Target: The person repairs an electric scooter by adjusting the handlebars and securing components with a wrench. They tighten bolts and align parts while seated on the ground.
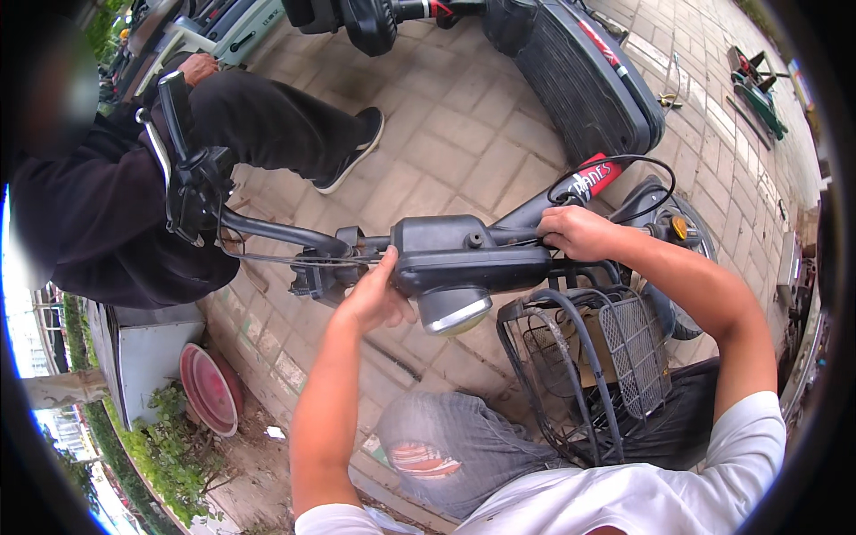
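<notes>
An electric bike's black handlebar housing [473, 254] lies across the middle, with a round headlight [455, 309] on its near side. My left hand [377, 299] grips the housing's left end, thumb on top beside thin black cables [294, 259]. At the right end my right hand [578, 234] is closed, fingertips pinched by the bar; what they hold is hidden. A black cable [670, 169] loops beyond that hand, past a frame tube with a red section [596, 175]. The left handlebar grip [176, 111] and brake lever [156, 143] reach toward a seated person.
The person in dark clothes [107, 214] sits at the left, one shoe [354, 152] on the paving. A metal basket [633, 357] stands by my knees. Another scooter's black deck [580, 80] lies beyond. A red basin [210, 390] is lower left; green tools [758, 98] lie far right.
</notes>
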Motion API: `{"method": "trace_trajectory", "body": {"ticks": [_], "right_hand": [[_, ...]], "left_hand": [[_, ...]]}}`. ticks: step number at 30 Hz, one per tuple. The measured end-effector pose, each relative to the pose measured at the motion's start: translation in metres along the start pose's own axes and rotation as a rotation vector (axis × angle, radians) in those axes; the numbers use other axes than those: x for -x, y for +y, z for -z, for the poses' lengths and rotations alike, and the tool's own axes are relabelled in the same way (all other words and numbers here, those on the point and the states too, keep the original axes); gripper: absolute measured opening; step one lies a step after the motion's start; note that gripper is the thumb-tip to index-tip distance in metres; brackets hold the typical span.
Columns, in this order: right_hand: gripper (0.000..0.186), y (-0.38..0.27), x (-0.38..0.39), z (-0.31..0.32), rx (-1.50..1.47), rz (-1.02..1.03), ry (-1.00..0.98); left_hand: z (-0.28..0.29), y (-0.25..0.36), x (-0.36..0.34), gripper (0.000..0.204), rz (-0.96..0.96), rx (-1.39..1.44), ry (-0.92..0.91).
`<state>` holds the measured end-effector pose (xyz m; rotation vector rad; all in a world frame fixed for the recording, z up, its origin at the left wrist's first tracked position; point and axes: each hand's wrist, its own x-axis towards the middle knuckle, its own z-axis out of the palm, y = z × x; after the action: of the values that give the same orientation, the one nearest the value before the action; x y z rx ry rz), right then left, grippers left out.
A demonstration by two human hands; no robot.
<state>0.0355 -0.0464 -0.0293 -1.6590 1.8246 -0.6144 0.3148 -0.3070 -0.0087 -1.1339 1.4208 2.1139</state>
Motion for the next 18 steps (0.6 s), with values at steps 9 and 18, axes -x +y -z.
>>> {"method": "trace_trajectory", "body": {"ticks": [9,18], "right_hand": [[0.014,0.000,-0.011,0.026,0.069,0.145,-0.057],[0.012,-0.013,-0.002,0.022,0.055,-0.009,-0.054]], "left_hand": [[0.005,-0.004,-0.001,0.075,0.015,0.003,-0.046],[0.003,-0.004,-0.003,0.074,0.019,-0.026,0.024]]}}
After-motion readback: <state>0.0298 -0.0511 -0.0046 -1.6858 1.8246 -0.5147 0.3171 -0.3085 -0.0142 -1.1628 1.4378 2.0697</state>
